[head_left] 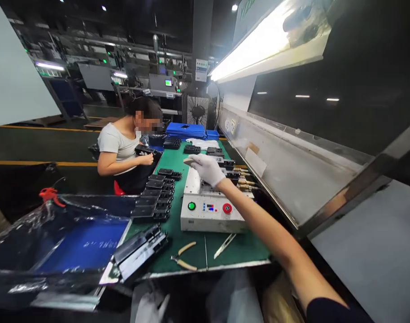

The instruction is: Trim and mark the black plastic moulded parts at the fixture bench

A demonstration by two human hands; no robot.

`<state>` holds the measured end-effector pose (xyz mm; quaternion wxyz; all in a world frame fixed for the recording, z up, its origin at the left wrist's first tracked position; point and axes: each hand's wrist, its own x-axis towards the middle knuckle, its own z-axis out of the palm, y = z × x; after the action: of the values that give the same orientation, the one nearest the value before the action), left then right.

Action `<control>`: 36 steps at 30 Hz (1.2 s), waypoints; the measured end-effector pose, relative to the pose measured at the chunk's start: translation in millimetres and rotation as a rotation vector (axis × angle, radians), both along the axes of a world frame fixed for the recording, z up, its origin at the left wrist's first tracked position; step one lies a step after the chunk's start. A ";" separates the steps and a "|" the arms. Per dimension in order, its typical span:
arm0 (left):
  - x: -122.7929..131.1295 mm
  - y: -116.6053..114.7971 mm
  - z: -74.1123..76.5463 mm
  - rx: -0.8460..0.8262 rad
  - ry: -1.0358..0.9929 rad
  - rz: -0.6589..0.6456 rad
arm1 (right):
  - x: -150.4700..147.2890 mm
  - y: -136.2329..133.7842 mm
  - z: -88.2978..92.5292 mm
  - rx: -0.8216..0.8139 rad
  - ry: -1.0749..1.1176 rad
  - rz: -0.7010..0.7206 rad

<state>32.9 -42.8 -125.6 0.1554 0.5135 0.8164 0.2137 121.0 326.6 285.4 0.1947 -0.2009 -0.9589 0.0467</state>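
Note:
My right hand (209,169), in a white glove, reaches over a white test box (188,215) with a green button and a red button. Its fingers are pressed together around a small greyish piece that I cannot make out. Black parts in the box's fixture (230,174) lie just beyond this hand, beside brass-coloured fittings (247,184). Low in the view, near my lap, my left hand (150,308) is gloved and somewhat blurred; its thumb stands apart from the fingers and nothing shows in it. A black housing (137,251) with a pale side lies tilted at the table corner.
Several black housings (154,197) line the green table's left side. Cutting pliers (185,256), a thin rod (206,253) and a utility knife (224,246) lie in front. A plastic-lined blue bin (87,242) is at left. A co-worker (124,143) sits beyond, handling a black part.

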 end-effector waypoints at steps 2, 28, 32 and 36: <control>3.7 -21.9 -0.5 0.062 -0.052 0.062 | 55.6 -49.4 -53.7 -0.021 0.059 -0.020; -41.7 61.5 192.3 -0.135 0.650 0.097 | 185.9 -69.9 -228.3 -0.037 -0.548 -0.047; -42.6 61.6 193.7 -0.172 0.654 0.062 | 171.5 -65.7 -227.9 -0.026 -0.677 0.071; -44.5 59.2 196.2 -0.163 0.630 0.045 | 158.6 -68.3 -231.2 0.018 -0.753 0.133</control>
<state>-11.6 16.3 70.6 -0.0693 0.5220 0.8499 -0.0183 279.6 258.2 54.2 -0.1729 -0.1395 -0.9746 -0.0262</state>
